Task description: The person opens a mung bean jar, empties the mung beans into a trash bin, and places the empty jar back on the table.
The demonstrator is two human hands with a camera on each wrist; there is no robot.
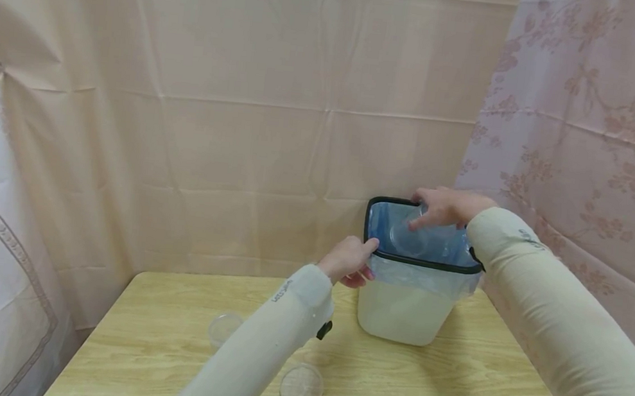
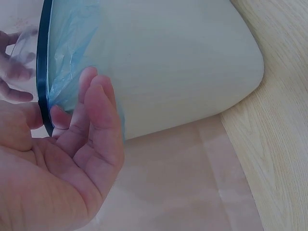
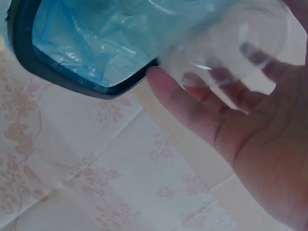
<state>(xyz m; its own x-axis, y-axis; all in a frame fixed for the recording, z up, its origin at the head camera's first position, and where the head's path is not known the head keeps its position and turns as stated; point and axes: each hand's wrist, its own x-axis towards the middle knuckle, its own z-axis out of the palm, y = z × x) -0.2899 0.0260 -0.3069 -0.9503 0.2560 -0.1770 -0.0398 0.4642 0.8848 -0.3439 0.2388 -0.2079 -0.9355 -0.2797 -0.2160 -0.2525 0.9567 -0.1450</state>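
Steadying the bin [image 1: 401, 310] right of centre, I'd say, the left hand [image 1: 348, 260] is pinching its rim [image 1: 429, 263]; the right hand [image 1: 449, 206], gripping a clear cup [image 3: 231, 38], should be avoiding snagging the liner [image 3: 120, 38].

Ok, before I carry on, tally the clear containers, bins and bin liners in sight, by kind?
Clear containers: 3
Bin: 1
Blue bin liner: 1
Total: 5

Glossy plastic cup [image 3: 226, 36], matt bin [image 1: 398, 310]
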